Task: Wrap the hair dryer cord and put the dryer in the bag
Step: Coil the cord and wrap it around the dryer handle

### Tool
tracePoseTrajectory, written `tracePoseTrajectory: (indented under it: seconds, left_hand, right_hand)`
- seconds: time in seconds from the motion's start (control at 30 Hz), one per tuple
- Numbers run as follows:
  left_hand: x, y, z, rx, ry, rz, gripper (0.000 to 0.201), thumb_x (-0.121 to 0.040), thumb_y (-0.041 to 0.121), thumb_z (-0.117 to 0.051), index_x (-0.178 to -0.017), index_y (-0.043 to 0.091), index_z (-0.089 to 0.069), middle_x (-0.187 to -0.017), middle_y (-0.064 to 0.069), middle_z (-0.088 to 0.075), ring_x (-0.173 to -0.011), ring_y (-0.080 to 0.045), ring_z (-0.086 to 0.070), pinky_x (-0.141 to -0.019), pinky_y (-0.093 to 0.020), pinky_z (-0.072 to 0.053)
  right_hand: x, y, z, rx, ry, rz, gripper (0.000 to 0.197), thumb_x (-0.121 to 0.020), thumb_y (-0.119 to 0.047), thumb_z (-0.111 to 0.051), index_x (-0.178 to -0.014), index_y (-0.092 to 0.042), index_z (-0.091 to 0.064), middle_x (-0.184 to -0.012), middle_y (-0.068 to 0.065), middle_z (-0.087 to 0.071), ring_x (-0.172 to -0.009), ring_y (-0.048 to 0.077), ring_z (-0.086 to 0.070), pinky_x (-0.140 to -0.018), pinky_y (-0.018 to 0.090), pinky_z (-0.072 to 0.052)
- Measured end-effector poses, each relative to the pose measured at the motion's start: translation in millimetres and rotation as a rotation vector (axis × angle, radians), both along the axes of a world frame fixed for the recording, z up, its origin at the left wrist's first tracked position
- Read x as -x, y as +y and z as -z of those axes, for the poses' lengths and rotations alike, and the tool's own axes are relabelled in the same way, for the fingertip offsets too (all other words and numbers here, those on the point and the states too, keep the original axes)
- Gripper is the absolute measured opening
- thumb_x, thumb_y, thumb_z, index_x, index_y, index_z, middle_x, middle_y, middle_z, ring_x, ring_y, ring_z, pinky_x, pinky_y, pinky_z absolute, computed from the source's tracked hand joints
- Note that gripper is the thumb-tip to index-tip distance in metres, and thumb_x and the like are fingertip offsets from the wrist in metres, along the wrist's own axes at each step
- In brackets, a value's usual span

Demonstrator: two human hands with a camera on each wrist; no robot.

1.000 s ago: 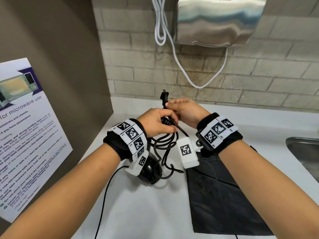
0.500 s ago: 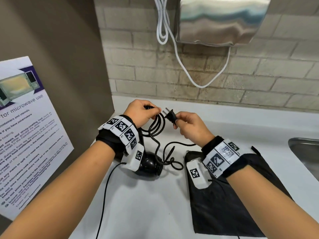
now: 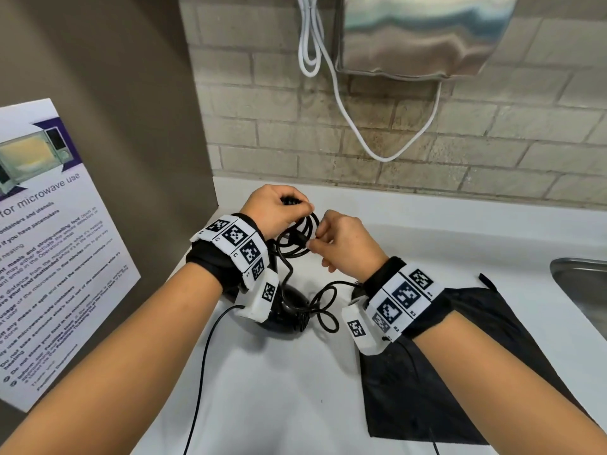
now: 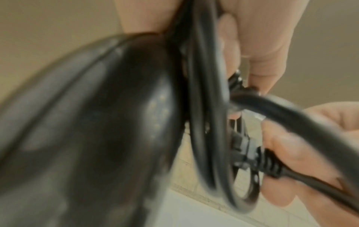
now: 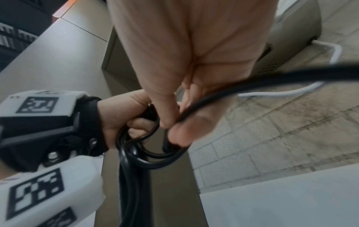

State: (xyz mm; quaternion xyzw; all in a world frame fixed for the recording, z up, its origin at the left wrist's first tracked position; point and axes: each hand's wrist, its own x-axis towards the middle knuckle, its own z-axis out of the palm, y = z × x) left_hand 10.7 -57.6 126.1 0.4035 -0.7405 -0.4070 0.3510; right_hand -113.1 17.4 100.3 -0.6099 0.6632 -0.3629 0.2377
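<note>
Above the hair dryer (image 3: 289,310), the left hand (image 3: 272,211) grips the cord loops (image 3: 300,236). Just beside them, the right hand (image 3: 345,241) pinches the plug (image 4: 250,152), pointing into the loops. The bag (image 3: 466,362) lies right of the dryer.

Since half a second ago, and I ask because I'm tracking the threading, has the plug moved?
Yes. The right hand has carried the plug left, into the cord coil that the left hand holds; it is now nearer the brown side panel.
</note>
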Motion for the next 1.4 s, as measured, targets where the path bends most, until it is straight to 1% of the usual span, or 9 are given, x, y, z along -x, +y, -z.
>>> tracePoseTrajectory:
  seconds: [0.13, 0.33, 0.43, 0.53, 0.7, 0.87, 0.97, 1.17, 1.4]
  left_hand:
    - [2.4, 2.0, 1.0, 0.026, -0.018, 0.057, 0.015, -0.080, 0.013, -0.067, -0.070, 0.024, -0.066, -0.071, 0.008, -0.064, -0.057, 0.008, -0.055, -0.059, -0.004, -0.042]
    - [7.5, 9.1, 0.1, 0.017, -0.040, 0.133, 0.017, -0.080, 0.010, -0.068, -0.069, 0.024, -0.066, -0.069, 0.004, -0.064, -0.055, 0.005, -0.055, -0.062, -0.008, -0.046]
    - [7.0, 13.4, -0.6, -0.009, -0.041, 0.191, 0.017, -0.079, 0.009, -0.069, -0.070, 0.023, -0.066, -0.070, 0.000, -0.064, -0.054, 0.003, -0.056, -0.064, -0.011, -0.048]
    - [4.9, 15.0, 0.1, 0.014, -0.052, 0.197, 0.014, -0.080, 0.009, -0.069, -0.072, 0.020, -0.067, -0.071, 0.003, -0.065, -0.058, 0.008, -0.056, -0.067, -0.007, -0.046]
    - [-3.9, 15.7, -0.5, 0.007, -0.020, 0.179, 0.012, -0.081, 0.004, -0.066, -0.074, 0.013, -0.067, -0.056, 0.017, -0.065, -0.055, 0.008, -0.057, -0.062, -0.004, -0.045]
    - [-8.2, 17.7, -1.2, 0.032, -0.010, 0.146, 0.005, -0.082, 0.004, -0.066, -0.082, 0.008, -0.068, -0.070, 0.009, -0.063, -0.057, 0.012, -0.056, -0.063, 0.000, -0.040]
    - [-11.7, 18.6, -3.4, 0.017, -0.001, 0.132, 0.005, -0.083, 0.003, -0.065, -0.082, 0.008, -0.067, -0.070, 0.004, -0.062, -0.055, 0.008, -0.055, -0.061, -0.003, -0.042]
    - [-15.9, 26.9, -11.9, -0.010, 0.003, 0.104, 0.008, -0.084, -0.001, -0.061, -0.089, 0.001, -0.067, -0.055, 0.009, -0.060, -0.042, 0.006, -0.051, -0.047, -0.001, -0.035]
    - [-23.4, 30.8, -19.5, -0.088, 0.003, 0.063, 0.008, -0.087, -0.001, -0.057, -0.092, -0.001, -0.064, -0.033, 0.015, -0.048, -0.026, 0.003, -0.039, -0.034, -0.001, -0.025]
  right_hand:
    - [-2.1, -2.7, -2.9, -0.024, -0.108, 0.042, 0.022, -0.085, -0.008, -0.060, -0.073, -0.013, -0.042, -0.075, 0.020, -0.063, -0.044, 0.019, -0.058, -0.044, 0.031, -0.049]
    - [-1.7, -10.1, -3.5, 0.091, 0.304, 0.307, 0.039, -0.071, -0.033, -0.072, -0.086, -0.014, -0.041, -0.073, -0.003, -0.051, -0.068, 0.019, -0.048, -0.052, 0.027, -0.033]
    - [5.0, -20.4, -0.7, 0.126, 0.054, 0.060, 0.043, -0.071, -0.016, -0.073, -0.107, -0.013, -0.050, -0.096, 0.002, -0.059, -0.084, 0.017, -0.055, -0.069, 0.027, -0.042]
    - [5.9, -26.1, 1.0, 0.000, -0.123, -0.210, 0.030, -0.079, 0.004, -0.062, -0.107, -0.003, -0.060, -0.089, -0.002, -0.062, -0.082, 0.007, -0.058, -0.074, 0.016, -0.046]
    - [2.0, -37.6, 6.7, -0.083, 0.054, -0.249, 0.017, -0.084, -0.008, -0.053, -0.095, -0.012, -0.066, -0.093, 0.004, -0.066, -0.091, 0.018, -0.061, -0.084, 0.030, -0.049]
    - [3.5, -38.6, 7.6, -0.027, 0.042, -0.263, 0.034, -0.069, -0.028, -0.057, -0.097, -0.009, -0.060, -0.103, 0.015, -0.061, -0.096, 0.028, -0.059, -0.088, 0.043, -0.049]
    - [12.0, -37.8, 9.7, -0.088, 0.057, -0.287, 0.031, -0.064, -0.043, -0.051, -0.090, -0.026, -0.055, -0.104, 0.004, -0.048, -0.098, 0.021, -0.050, -0.094, 0.036, -0.042]
    - [22.5, -34.8, 11.6, -0.261, -0.116, -0.312, 0.073, -0.059, -0.042, -0.049, -0.121, -0.005, -0.050, -0.113, 0.008, -0.045, -0.105, 0.019, -0.044, -0.082, 0.028, -0.037]
    - [36.6, -38.7, 21.6, -0.357, -0.259, -0.308, 0.018, -0.074, -0.017, -0.053, -0.091, -0.021, -0.055, -0.092, 0.001, -0.054, -0.089, 0.014, -0.048, -0.074, 0.025, -0.040]
